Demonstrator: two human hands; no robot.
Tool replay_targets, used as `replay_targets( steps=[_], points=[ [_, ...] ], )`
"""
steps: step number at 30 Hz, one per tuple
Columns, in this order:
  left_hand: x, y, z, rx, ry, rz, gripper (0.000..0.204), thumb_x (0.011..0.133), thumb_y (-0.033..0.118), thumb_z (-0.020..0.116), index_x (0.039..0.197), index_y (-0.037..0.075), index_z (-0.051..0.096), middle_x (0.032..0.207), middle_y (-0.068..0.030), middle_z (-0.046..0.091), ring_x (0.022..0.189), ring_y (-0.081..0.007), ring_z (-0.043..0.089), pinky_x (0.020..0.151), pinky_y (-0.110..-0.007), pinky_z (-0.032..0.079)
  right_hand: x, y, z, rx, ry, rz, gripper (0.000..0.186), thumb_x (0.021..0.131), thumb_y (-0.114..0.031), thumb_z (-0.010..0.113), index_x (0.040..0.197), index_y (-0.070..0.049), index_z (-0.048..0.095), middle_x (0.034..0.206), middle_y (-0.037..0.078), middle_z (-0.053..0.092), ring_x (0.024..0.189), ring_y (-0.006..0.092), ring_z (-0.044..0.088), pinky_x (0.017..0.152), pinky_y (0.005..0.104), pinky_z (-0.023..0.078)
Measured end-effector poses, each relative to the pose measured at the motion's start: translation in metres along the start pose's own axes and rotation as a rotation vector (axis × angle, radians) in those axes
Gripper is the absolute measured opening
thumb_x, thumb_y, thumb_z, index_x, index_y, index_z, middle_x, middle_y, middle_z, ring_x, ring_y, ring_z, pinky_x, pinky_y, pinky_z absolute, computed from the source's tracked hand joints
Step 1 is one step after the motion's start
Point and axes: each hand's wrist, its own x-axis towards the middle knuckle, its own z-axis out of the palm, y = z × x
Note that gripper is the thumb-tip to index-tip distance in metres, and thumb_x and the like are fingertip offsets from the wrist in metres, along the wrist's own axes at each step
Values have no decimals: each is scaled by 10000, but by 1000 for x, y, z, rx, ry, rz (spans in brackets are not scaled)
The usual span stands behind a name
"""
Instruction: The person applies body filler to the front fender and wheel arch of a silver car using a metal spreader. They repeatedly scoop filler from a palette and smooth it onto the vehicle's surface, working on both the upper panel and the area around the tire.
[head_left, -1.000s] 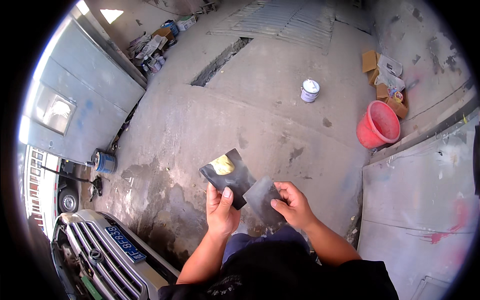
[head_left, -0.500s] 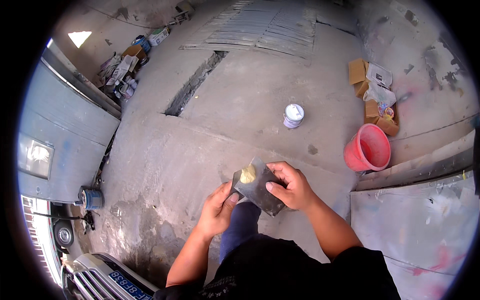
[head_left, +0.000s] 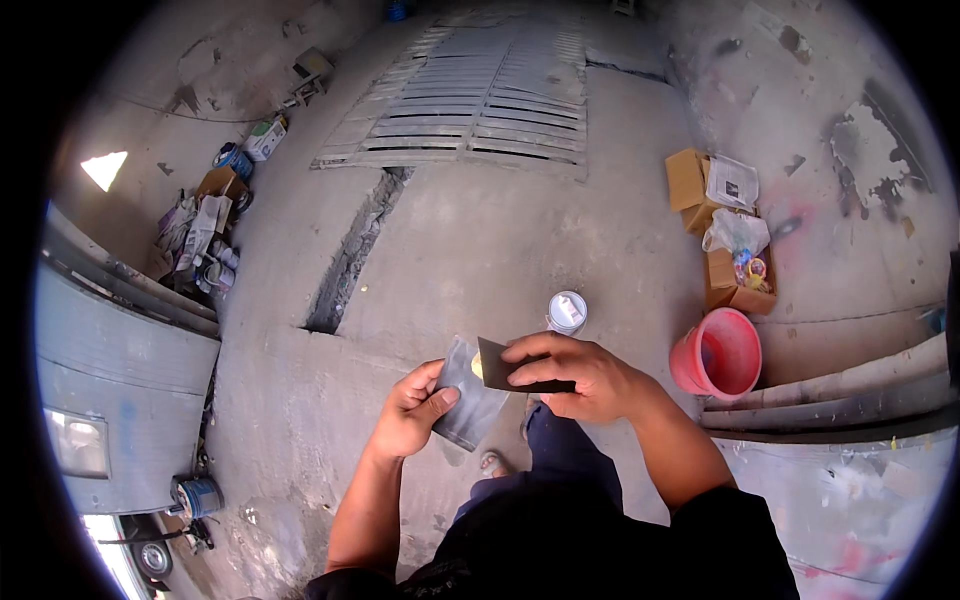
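My left hand (head_left: 410,415) grips a smudged grey flat spreader plate (head_left: 468,410), thumb on its face. At its upper right, my right hand (head_left: 590,385) has hold of a dark square spreader (head_left: 496,368), fingers curled over the upper side. A lump of pale yellow paste (head_left: 476,364) shows between the two plates, partly hidden by the dark one. Just beyond my hands, a lidded white can (head_left: 566,310) stands on the concrete floor. Below them are my legs in dark trousers and a sandalled foot (head_left: 492,464).
A red bucket (head_left: 715,350) and cardboard boxes (head_left: 688,178) line the right wall. A broken trench (head_left: 350,255) runs toward a slatted floor grate (head_left: 450,120). Clutter (head_left: 205,230) lies along the left, near a metal door (head_left: 130,390), a blue pail (head_left: 198,497) and a vehicle wheel (head_left: 152,558).
The view has advanced toward the can and grate, and the car's front has left it. My right hand has turned the dark spreader, its fingers now on top and the paste mostly hidden.
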Motion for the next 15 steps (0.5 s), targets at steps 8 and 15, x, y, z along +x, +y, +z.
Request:
replay_targets(
  steps=[8, 15],
  points=[
    [184, 12, -25, -88, -3, -82, 346, 953, -15, 514, 1298, -23, 498, 1137, -68, 646, 1034, -106, 576, 919, -265, 444, 58, 157, -131, -416, -18, 79, 516, 703, 58, 589, 1180, -132, 634, 1283, 72, 539, 1170, 258, 532, 910, 361, 483],
    [319, 96, -45, -378, 334, 94, 340, 945, 12, 530, 1285, 18, 506, 1168, -55, 631, 1042, -121, 587, 941, -281, 440, 123, 202, -229, 927, 638, 557, 568, 809, 9, 456, 1369, -6, 364, 1328, 181, 496, 1216, 328, 530, 916, 442, 510]
  ],
)
